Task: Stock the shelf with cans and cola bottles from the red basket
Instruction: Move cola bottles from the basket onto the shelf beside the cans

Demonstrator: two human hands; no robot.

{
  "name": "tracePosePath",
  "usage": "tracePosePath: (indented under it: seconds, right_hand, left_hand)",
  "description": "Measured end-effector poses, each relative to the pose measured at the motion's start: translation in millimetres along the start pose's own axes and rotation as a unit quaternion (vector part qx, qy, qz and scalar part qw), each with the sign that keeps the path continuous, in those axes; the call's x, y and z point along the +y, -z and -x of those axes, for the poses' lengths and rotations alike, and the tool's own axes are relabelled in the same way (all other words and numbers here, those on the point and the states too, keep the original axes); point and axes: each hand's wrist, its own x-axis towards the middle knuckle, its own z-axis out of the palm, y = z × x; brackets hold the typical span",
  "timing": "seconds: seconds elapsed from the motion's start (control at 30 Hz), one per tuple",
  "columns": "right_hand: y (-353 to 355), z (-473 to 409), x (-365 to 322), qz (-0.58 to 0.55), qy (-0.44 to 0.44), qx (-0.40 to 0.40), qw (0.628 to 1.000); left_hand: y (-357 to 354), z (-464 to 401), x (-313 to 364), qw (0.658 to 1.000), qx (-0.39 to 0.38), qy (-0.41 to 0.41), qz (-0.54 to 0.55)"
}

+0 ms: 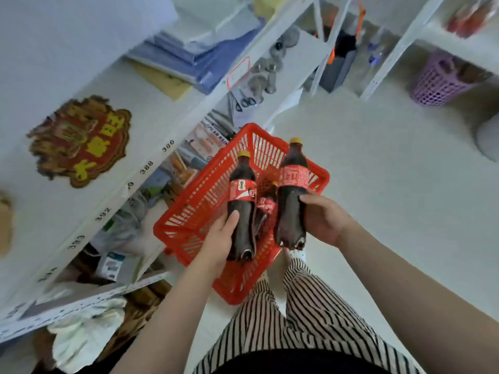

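A: Where are the cola bottles right now?

B: One in each of the hands. The left hand (220,240) is wrapped round the lower body of the left cola bottle (242,203), and the right hand (322,218) grips the right cola bottle (292,195) below its red label. Both bottles are held above the red basket (189,209), yellow caps pointing away from the person.

A: Anything left in the basket?

B: At least one more cola bottle (266,206) lies inside, between the two held ones. I can't make out any cans from here.

A: How will the bottles handle?

B: They look full of dark liquid, so I'd judge them fairly heavy for a one-handed hold, and the smooth plastic may be slippery. The walls should give a little under a squeeze, but a full, capped bottle stays firm. Gripping low on the body leaves the weight out in front; a hold nearer the label, at the waist, would likely balance better when standing it upright.

A: And where do they go?

B: The white shelf (151,147) stands just left of the basket, its edge marked with numbers, its lower levels crowded with packaged goods. I can't tell which spot is meant for drinks, so finding a gap comes first
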Motion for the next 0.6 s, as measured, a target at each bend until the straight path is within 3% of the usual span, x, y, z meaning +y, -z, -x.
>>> tracePosePath:
  seconds: [0.17, 0.37, 0.6]
  right_hand:
    - [8, 76, -16, -0.128, 0.054, 0.021, 0.99]
    - [47, 153, -35, -0.182, 0.164, 0.042, 0.969]
    - [112, 216, -39, -0.233, 0.234, 0.117, 0.937]
  left_hand:
    - [-50, 31, 44, 0.998, -0.06, -0.018, -0.003]
    - [-126, 55, 79, 0.98, -0.19, -0.047, -0.041]
    - [-219, 73, 88, 0.947, -0.317, 0.034, -0.039]
